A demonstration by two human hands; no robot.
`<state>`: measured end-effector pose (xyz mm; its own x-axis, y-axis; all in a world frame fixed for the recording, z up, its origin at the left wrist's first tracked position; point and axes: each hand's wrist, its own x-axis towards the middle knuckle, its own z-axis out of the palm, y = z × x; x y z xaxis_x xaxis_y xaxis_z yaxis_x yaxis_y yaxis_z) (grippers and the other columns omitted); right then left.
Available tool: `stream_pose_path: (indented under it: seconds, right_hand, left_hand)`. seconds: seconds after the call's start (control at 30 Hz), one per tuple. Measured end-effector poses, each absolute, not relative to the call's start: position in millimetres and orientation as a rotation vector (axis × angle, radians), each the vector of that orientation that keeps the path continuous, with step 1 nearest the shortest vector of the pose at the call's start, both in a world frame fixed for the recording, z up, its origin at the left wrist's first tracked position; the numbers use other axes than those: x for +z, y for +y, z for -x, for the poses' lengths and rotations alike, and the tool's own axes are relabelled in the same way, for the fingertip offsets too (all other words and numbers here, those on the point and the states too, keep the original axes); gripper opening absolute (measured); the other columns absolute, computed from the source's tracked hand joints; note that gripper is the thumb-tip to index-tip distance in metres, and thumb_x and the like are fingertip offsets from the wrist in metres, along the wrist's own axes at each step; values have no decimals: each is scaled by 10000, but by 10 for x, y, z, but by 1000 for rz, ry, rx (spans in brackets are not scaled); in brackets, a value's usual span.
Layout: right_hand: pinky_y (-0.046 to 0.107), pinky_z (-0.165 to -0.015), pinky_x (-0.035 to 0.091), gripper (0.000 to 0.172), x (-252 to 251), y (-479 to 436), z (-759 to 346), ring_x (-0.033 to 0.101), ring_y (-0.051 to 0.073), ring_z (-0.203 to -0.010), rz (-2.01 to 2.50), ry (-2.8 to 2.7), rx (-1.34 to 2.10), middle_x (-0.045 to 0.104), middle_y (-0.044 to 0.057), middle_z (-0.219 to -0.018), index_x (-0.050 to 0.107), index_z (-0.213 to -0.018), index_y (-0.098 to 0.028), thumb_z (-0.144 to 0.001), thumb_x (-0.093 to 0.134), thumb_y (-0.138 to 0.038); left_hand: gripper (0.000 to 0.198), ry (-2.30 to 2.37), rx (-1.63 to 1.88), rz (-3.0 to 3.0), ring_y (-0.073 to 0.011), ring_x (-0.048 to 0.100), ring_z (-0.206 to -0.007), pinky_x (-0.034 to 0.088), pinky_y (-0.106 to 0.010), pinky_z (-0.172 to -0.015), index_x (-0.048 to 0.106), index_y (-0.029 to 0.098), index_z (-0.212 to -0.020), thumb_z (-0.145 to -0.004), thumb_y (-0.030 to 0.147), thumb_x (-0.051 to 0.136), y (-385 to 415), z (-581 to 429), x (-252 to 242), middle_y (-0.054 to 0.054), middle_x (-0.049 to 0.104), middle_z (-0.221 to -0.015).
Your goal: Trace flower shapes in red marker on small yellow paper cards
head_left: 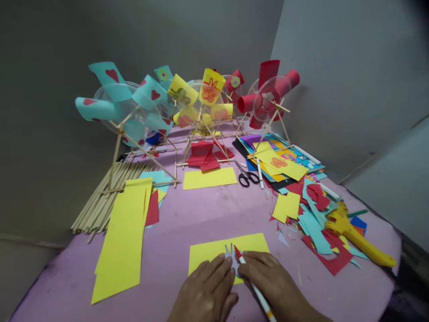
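A yellow paper rectangle (214, 251) lies on the pink table (187, 219) near the front edge. On it sits a small grey spiky cut-out shape (231, 256). My left hand (206, 290) lies flat with its fingertips pressing on the cut-out and the paper. My right hand (271, 281) is closed round a white pen with a red tip (250, 279), whose tip touches the paper beside the cut-out.
Black-handled scissors (247, 176), a yellow glue gun (355, 235) and a heap of coloured paper scraps (318, 223) lie at right. Long yellow strips (125, 237) and a bundle of wooden sticks (103, 199) lie at left. Several paper pinwheel models (197, 103) on stick frames stand at the back.
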<state>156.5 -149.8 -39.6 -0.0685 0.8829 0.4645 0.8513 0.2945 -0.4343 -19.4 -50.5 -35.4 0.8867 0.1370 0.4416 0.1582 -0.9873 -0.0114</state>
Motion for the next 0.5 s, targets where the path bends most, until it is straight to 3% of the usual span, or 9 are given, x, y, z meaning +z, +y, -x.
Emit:
stream_pose_path:
  seconds: [0.33, 0.5]
  right_hand:
    - [279, -758, 521, 179, -394, -1485, -1642, 670, 194, -873, 1525, -1808, 83, 733, 58, -875, 598, -957, -205, -939, 432, -142]
    - [273, -712, 505, 352, -365, -1454, -1609, 682, 184, -845, 1500, -1850, -89, 737, 49, -820, 626, -877, -188, -1013, 306, -242]
  left_hand:
    - [244, -484, -950, 3017, -170, 685, -924, 576, -258, -789, 668, 190, -928, -918, 156, 426, -568, 113, -432, -21, 727, -988]
    - [294, -590, -992, 3050, -160, 691, -865, 589, -263, -730, 654, 196, -857, -923, 141, 373, -550, 120, -407, -25, 724, -939]
